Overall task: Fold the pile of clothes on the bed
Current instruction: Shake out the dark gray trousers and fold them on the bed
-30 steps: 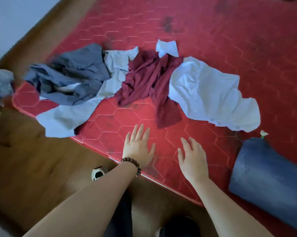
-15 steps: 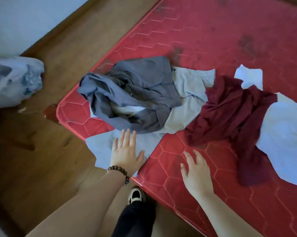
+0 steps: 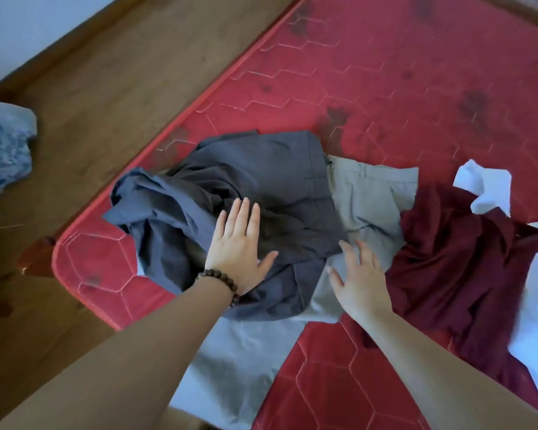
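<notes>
We laid our left hand (image 3: 241, 252) flat on the grey garment (image 3: 230, 193) at the bed (image 3: 385, 72) corner; right hand (image 3: 359, 279) hovered released beside. Risk: grey pants (image 3: 370, 197) underneath could drag off the edge.

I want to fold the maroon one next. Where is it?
In the head view the maroon garment lies crumpled on the red mattress, right of the right hand, between the light grey garment and the white garment.

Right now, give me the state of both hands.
Left hand: open, flat on the dark grey garment.
Right hand: open, fingers spread over the light grey garment, holding nothing.
</notes>
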